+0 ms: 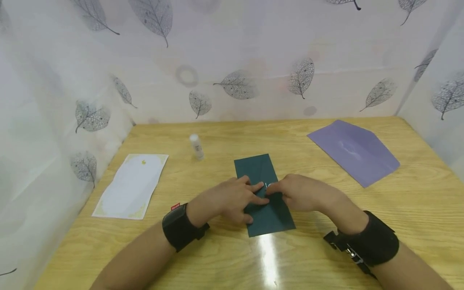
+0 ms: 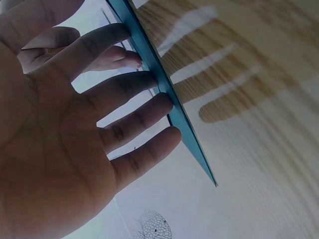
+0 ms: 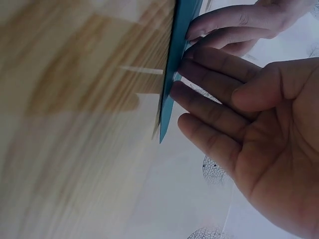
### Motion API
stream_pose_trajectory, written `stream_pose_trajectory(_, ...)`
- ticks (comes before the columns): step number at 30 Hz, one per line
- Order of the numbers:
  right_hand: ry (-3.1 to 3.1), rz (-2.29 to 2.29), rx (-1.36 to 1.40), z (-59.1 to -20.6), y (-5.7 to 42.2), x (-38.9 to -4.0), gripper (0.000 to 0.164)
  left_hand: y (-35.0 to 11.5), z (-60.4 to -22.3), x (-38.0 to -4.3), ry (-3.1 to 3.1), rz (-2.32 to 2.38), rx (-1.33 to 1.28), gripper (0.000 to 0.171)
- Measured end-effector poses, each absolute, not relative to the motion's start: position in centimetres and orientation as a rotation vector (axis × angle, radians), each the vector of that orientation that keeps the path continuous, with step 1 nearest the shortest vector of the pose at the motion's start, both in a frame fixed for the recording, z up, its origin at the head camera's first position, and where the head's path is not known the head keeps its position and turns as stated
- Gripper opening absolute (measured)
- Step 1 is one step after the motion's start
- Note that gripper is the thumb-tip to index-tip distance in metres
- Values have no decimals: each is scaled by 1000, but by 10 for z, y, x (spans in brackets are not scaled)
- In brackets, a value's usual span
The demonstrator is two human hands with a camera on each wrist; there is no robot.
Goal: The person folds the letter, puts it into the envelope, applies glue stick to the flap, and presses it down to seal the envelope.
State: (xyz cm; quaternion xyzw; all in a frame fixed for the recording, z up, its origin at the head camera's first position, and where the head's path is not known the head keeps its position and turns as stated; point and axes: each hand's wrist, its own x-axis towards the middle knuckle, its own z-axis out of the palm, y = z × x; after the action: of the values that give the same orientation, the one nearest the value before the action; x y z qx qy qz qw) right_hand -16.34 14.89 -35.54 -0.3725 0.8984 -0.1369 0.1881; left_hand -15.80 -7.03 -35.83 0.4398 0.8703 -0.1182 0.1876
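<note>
A dark green envelope [image 1: 275, 219] lies flat on the table in the head view, with small white marks near its middle. My left hand [image 1: 236, 200] rests on it with fingers spread. From the other side, my right hand [image 1: 303, 193] presses its fingertips near the white marks, partly covering them. In the left wrist view, the straight fingers of the left hand [image 2: 65, 124] touch the envelope [image 2: 185, 127], seen edge-on. In the right wrist view, the extended fingers of the right hand [image 3: 269, 129] meet the envelope [image 3: 172, 64], with the other hand close by.
A white sheet [image 1: 127, 187] with yellowish decorations lies at the left of the wooden table [image 1: 203, 257]. A small white capped tube [image 1: 197, 146] stands behind the hands. A purple envelope [image 1: 357, 151] lies at back right. A leaf-patterned curtain [image 1: 261, 44] encloses the table.
</note>
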Motion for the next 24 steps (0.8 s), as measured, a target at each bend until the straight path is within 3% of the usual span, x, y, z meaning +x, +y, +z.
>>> stream_pose_trajectory(16, 2456, -418, -994, -356, 148, -165, 47, -68, -355, -145, 2439, -426, 1257, 76)
stream_pose_trajectory(24, 2483, -370, -1004, -351, 151, -163, 44, -66, -352, -146, 2458, -414, 1234, 73)
